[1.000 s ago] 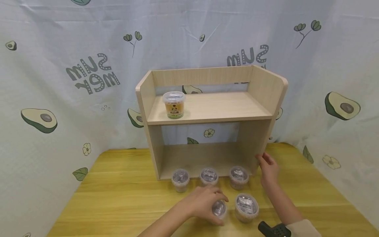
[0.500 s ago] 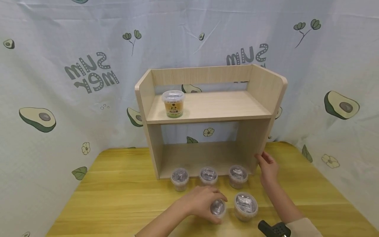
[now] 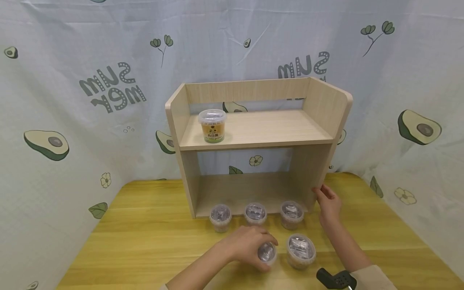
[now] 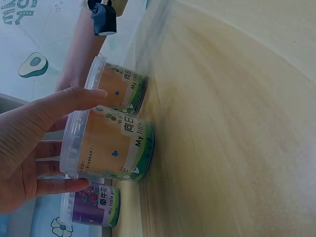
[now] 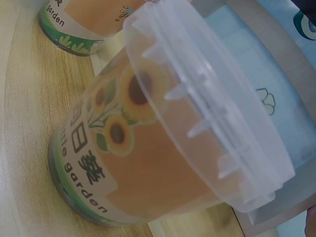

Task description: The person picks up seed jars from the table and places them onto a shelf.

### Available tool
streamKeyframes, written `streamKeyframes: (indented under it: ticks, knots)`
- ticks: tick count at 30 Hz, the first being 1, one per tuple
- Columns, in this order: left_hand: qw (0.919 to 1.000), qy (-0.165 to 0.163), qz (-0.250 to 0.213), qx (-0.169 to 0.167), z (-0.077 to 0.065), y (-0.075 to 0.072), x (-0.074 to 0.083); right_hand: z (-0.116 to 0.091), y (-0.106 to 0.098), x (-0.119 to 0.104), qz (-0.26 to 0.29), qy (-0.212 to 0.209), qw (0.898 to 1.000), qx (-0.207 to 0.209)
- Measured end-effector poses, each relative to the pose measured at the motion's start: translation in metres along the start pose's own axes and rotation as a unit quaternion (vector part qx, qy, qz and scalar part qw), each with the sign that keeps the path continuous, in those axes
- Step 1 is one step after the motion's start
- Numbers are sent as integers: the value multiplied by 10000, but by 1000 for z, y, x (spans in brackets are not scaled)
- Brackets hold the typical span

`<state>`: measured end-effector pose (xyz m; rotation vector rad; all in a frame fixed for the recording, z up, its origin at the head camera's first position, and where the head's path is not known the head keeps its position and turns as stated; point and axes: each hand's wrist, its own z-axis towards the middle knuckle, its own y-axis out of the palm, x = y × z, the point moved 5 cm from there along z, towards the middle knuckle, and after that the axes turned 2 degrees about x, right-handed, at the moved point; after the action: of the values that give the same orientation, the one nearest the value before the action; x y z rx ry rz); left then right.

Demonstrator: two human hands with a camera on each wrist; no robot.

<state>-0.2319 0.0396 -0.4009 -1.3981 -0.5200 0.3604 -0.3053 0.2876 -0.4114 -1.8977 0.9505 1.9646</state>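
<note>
My left hand (image 3: 246, 246) reaches around a small clear-lidded plastic tub (image 3: 266, 253) on the table, thumb on one side of the lid and fingers on the other. In the left wrist view this tub (image 4: 116, 143) has an orange label with a green base. My right hand (image 3: 329, 207) grips the front edge of the right side panel of a light wooden shelf (image 3: 272, 129). Close in front of the right wrist camera stands another tub (image 5: 148, 148), printed with sunflowers. A further sunflower tub (image 3: 213, 127) sits on the upper shelf at the left.
Three lidded tubs line the shelf's front: left (image 3: 220, 217), middle (image 3: 255, 213) and right (image 3: 291, 215). One more tub (image 3: 301, 251) stands right of my left hand. A purple-labelled tub (image 4: 96, 205) shows in the left wrist view. A printed curtain (image 3: 108, 161) hangs behind the wooden table (image 3: 145, 241).
</note>
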Motion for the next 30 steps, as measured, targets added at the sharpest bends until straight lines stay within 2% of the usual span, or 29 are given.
streamKeyframes:
  ticks: [6,13,30]
  knots:
    - [9999,-12,-95,-79,0,-2,0,0,-2,0,-66,44,10000,38]
    - [9999,-13,-137,-97,1,-3,0,3,-3,4,101,329,9993,165]
    - [9997,-97,-174,-150,4,-3,-1,3,-3,4,231,449,9986,162]
